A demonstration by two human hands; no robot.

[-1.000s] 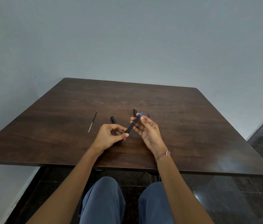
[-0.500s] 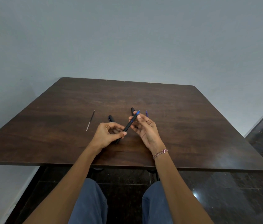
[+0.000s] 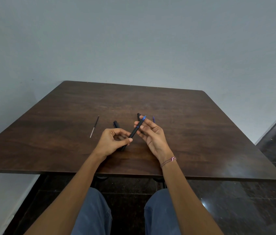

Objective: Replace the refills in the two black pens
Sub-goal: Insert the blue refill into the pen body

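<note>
This looks like a plain indoor room set up for desk work; whether it is an office, a classroom or a home cannot be told. A dark wood-grain surface (image 3: pixel 201 136) with rounded corners stands before a smooth, pale grey-blue painted wall (image 3: pixel 134 39). Below is a dark tiled floor (image 3: pixel 252 209), polished enough to reflect light. The person sits at the near edge, knees in blue trousers (image 3: pixel 91 217). A black pen (image 3: pixel 116 124) and a thin refill (image 3: pixel 94 126) lie on top.
</note>
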